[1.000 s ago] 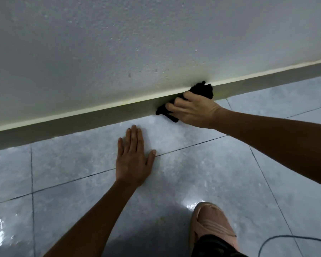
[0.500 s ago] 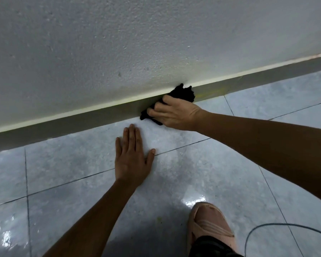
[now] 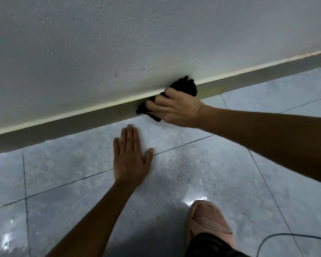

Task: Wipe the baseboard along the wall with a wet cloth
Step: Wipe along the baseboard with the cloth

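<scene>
The person's right hand [image 3: 176, 108] is gripping a black bunched cloth [image 3: 185, 86] and pressing it against the grey painted baseboard [image 3: 63, 127] that is running at a slant along the foot of the rough white plaster wall [image 3: 119, 43]. The fingers [image 3: 156, 104] of that hand are lying curled over the cloth and pointing to the left along the strip. Part of the cloth is bulging up past the knuckles onto the pale top edge of the baseboard and the lowest part of the wall, and another part is poking out beyond the fingertips, down near where the baseboard is meeting the floor. The right forearm is reaching in from the right edge of the view. The left hand [image 3: 131, 160] is lying palm down on the glossy grey tiled floor [image 3: 220, 173], holding nothing, its four fingers straight and pressed together, pointing at the baseboard, and its thumb spread out to the right, with the tip resting at a dark grout line. This hand is sitting near the baseboard but apart from it, below and to the left of the cloth. A foot in a worn pink slipper [image 3: 209, 223] is standing on the floor at the bottom of the view, with dark fabric [image 3: 209, 245] covering the leg above it, and a thin dark cable [image 3: 285, 235] is curving over the tiles at the lower right.
</scene>
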The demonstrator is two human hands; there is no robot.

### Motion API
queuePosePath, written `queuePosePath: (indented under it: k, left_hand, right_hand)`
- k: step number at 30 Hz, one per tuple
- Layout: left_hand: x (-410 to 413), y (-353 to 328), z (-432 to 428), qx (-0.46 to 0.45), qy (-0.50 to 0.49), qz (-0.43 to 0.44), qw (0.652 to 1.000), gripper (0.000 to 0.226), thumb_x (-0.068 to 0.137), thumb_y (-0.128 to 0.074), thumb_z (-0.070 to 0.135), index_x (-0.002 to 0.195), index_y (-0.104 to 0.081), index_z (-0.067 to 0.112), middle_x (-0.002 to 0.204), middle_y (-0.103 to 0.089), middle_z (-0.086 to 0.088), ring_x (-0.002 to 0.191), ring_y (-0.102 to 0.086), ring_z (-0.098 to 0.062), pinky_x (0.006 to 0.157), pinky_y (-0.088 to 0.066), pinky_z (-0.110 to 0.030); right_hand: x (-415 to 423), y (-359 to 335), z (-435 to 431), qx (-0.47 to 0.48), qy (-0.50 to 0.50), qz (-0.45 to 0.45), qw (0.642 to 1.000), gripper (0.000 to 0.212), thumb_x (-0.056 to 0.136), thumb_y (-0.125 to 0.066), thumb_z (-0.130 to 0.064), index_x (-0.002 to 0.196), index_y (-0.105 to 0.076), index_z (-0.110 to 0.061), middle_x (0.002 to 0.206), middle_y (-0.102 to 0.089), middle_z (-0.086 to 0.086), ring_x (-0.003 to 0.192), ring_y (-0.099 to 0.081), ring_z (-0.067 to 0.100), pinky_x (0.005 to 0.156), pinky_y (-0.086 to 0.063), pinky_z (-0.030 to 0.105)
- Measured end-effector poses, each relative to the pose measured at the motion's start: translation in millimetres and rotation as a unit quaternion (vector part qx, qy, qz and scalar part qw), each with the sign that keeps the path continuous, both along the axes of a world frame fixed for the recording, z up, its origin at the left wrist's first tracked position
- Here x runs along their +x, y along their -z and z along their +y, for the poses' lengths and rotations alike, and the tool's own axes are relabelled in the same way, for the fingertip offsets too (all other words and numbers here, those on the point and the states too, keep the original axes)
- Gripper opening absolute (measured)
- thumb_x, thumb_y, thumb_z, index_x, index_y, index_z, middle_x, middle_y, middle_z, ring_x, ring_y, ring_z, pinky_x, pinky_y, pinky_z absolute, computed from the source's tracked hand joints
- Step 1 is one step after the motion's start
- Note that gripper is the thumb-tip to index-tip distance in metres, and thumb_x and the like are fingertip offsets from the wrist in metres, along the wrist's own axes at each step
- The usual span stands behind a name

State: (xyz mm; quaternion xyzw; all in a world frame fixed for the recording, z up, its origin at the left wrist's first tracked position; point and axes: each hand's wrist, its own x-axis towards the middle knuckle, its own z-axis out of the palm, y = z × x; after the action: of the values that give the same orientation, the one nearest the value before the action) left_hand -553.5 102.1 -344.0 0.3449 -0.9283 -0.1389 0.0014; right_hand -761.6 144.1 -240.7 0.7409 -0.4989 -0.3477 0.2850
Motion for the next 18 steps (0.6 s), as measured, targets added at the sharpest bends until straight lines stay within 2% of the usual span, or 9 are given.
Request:
queuePosePath:
  k: [3,5,7,12,15,18]
  left_hand:
    - [-0.7,-2.0,1.1,0.001,-0.003,0.002,1.000,0.079,0.090,-0.016,0.056,0.149,0.002,0.006,0.157,0.001,-0.013,0.144,0.007,-0.024,0.116,0.003,-0.042]
    - [-6.8,-3.4,4.6,-0.001,-0.018,0.001,1.000,0.077,0.089,-0.019,0.049,0.148,-0.001,0.004,0.157,-0.003,-0.016,0.143,0.005,-0.026,0.116,0.001,-0.044]
    - [-17.9,-5.6,10.5,0.001,-0.009,0.006,1.000,0.075,0.087,-0.022,0.044,0.148,-0.005,0.002,0.156,-0.006,-0.017,0.143,0.002,-0.027,0.115,-0.001,-0.045]
    - [-44.3,-1.7,29.2,0.006,0.053,0.025,0.998,0.072,0.091,-0.024,0.045,0.147,-0.012,0.001,0.155,-0.013,-0.018,0.143,-0.004,-0.027,0.115,-0.004,-0.045]
    - [-47.8,3.0,31.9,0.005,0.057,0.020,0.998,0.073,0.092,-0.023,0.049,0.147,-0.012,0.002,0.156,-0.012,-0.017,0.144,-0.003,-0.026,0.116,-0.004,-0.045]
    - [-48.7,3.8,31.3,0.002,0.062,0.020,0.998,0.074,0.092,-0.023,0.050,0.147,-0.009,0.003,0.156,-0.011,-0.016,0.144,-0.002,-0.025,0.116,-0.004,-0.045]
  right_hand:
    - [5.0,13.3,-3.5,0.046,0.009,-0.003,0.999,0.044,0.089,-0.047,-0.019,0.132,-0.052,-0.018,0.147,-0.033,-0.005,0.114,-0.040,0.019,0.086,-0.037,0.031]
    - [0.1,12.7,0.2,0.068,0.006,0.007,0.998,0.044,0.091,-0.047,-0.019,0.135,-0.047,-0.013,0.150,-0.026,0.001,0.119,-0.037,0.021,0.090,-0.037,0.033]
    - [-12.5,9.2,9.1,0.078,0.011,0.020,0.997,0.043,0.092,-0.044,-0.017,0.135,-0.046,-0.012,0.148,-0.028,0.002,0.118,-0.038,0.021,0.090,-0.037,0.032]
    - [-51.6,4.7,27.7,0.060,0.027,0.029,0.997,0.040,0.082,-0.056,-0.019,0.121,-0.059,-0.028,0.135,-0.046,-0.007,0.100,-0.046,0.015,0.078,-0.041,0.029]
    - [-59.5,3.3,25.0,0.013,0.013,0.017,1.000,0.047,0.080,-0.051,-0.014,0.125,-0.058,-0.028,0.129,-0.052,-0.006,0.092,-0.042,0.018,0.071,-0.039,0.030]
    - [-50.8,7.7,18.5,-0.021,-0.001,-0.015,1.000,0.050,0.081,-0.049,-0.013,0.128,-0.056,-0.028,0.131,-0.052,-0.006,0.091,-0.035,0.020,0.070,-0.039,0.031]
